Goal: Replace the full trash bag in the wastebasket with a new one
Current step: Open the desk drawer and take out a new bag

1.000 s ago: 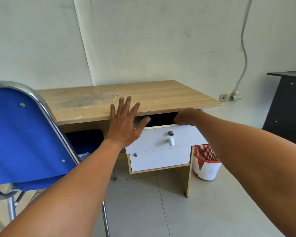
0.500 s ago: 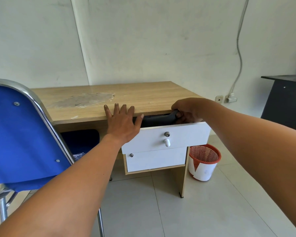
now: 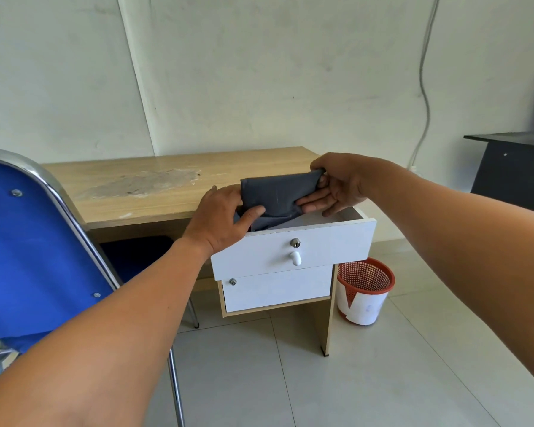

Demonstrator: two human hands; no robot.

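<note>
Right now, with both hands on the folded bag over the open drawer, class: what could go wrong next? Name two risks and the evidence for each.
1. The top drawer stands pulled out at the desk's front; stepping toward the red wastebasket beside the desk could mean bumping it.
2. The folded grey bag is held only at its ends by the left hand and right hand; it may unfold loosely and snag on the drawer edge.
</note>
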